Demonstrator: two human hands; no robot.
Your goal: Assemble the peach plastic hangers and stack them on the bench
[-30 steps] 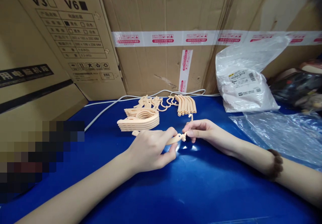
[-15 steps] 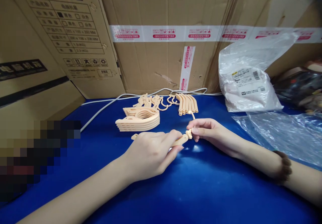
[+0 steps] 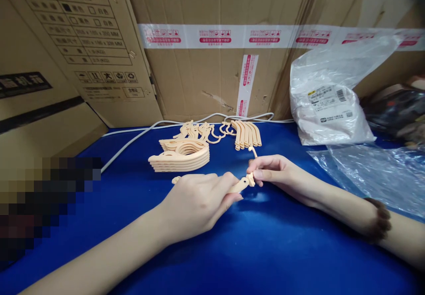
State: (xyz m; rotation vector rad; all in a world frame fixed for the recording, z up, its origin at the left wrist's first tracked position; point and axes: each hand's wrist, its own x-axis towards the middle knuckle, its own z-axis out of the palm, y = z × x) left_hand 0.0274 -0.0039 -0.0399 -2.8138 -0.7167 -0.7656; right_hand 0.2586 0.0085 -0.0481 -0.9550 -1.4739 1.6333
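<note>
My left hand (image 3: 202,200) is closed around a cream plastic hanger arm (image 3: 239,186), whose holed end sticks out past the thumb and fingertips. Most of that arm is covered by the hand; its other tip peeks out on the left. Between thumb and fingers, my right hand (image 3: 270,171) pinches a cream hanger hook (image 3: 251,179) with its curved top pointing up and away. The hook's base meets the holed end of the arm; whether the two are joined I cannot tell.
Behind my hands lie a stack of hanger pieces (image 3: 181,160), several loose hooks (image 3: 195,131) and a row of hanger arms (image 3: 247,134). A white cable (image 3: 133,143) runs along the cardboard boxes (image 3: 199,78). At right are a white plastic bag (image 3: 332,105) and clear plastic film (image 3: 372,175).
The view has tilted slightly downward. Both hands keep their grips, and the hanger arm's holed end and the hook's base remain together with only a slight shift.
</note>
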